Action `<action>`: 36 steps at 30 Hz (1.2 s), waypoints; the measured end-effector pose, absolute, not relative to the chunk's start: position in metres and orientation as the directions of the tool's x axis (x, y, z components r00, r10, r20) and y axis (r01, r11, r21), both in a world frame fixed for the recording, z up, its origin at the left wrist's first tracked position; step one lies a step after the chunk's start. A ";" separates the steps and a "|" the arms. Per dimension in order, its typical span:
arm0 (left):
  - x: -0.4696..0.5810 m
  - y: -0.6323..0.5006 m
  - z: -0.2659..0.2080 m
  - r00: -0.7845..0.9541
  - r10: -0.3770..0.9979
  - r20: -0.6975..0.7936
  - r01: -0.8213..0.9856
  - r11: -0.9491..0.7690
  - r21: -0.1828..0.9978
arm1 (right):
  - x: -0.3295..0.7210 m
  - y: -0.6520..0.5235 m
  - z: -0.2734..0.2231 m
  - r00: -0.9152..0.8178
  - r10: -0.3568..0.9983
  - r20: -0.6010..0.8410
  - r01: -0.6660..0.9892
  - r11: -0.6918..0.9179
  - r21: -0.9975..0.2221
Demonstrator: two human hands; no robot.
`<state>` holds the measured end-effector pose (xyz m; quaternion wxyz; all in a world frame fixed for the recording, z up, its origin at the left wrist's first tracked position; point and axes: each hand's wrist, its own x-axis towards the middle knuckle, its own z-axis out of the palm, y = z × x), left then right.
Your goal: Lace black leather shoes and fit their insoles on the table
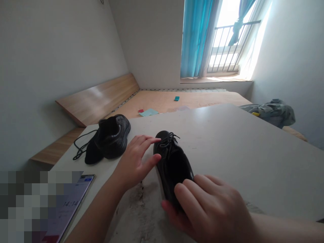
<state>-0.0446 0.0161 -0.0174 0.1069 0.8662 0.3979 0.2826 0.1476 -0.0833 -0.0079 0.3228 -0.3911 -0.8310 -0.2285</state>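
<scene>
A black lace-up shoe (164, 162) rests on the white table in front of me, toe pointing away and its laces tied in a bow. My right hand (210, 206) grips the shoe at its heel, fingers over the collar and thumb on the outer side. My left hand (139, 160) is beside the toe on the left, fingers and thumb apart, the fingertips at the shoe's edge; whether they touch it I cannot tell. Farther left lies a second black shoe (113, 138) on its side, with its tongue pulled out and a long loose lace (80, 150).
The white table (240, 152) is worn near its front edge. A phone (76, 199) lies at the lower left, partly blurred out. Behind the table is a bed board (207, 98) with a teal item (176, 98) and papers (149, 112). Grey-green clothing (274, 111) lies at the right.
</scene>
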 end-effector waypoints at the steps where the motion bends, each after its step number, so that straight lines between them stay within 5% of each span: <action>1: -0.042 0.014 -0.017 0.542 0.740 0.398 0.603 -0.673 0.429 | 0.147 -0.084 -0.014 -0.495 0.494 0.714 0.779 0.617 0.114; 5: -0.035 0.007 -0.020 0.570 0.718 0.400 0.579 -0.696 0.424 | 0.152 -0.084 -0.029 -0.542 0.500 0.675 0.671 0.742 -0.012; 9: -0.031 0.004 -0.022 0.566 0.723 0.396 0.566 -0.690 0.452 | 0.170 -0.070 -0.012 -0.554 0.595 0.582 0.486 0.799 -0.355; 15: -0.027 0.004 -0.020 0.549 0.751 0.367 0.573 -0.658 0.489 | 0.189 0.010 0.008 -0.099 0.930 0.354 0.457 0.359 -0.814; 21: -0.025 0.002 -0.019 0.521 0.766 0.377 0.600 -0.642 0.477 | 0.189 0.041 -0.034 -0.329 0.933 0.149 0.402 0.281 -0.872; 29: -0.024 0.000 -0.018 0.507 0.779 0.369 0.609 -0.627 0.486 | 0.198 0.024 -0.023 -0.418 0.895 0.154 0.185 0.250 -0.950; 33: -0.025 0.000 -0.020 0.506 0.784 0.360 0.588 -0.618 0.522 | 0.202 0.024 -0.012 -0.391 0.918 0.060 -0.174 -0.009 -0.985; 36: -0.025 0.000 -0.019 0.509 0.784 0.356 0.575 -0.617 0.537 | 0.209 0.028 -0.003 -0.330 0.943 -0.045 -0.471 -0.206 -0.858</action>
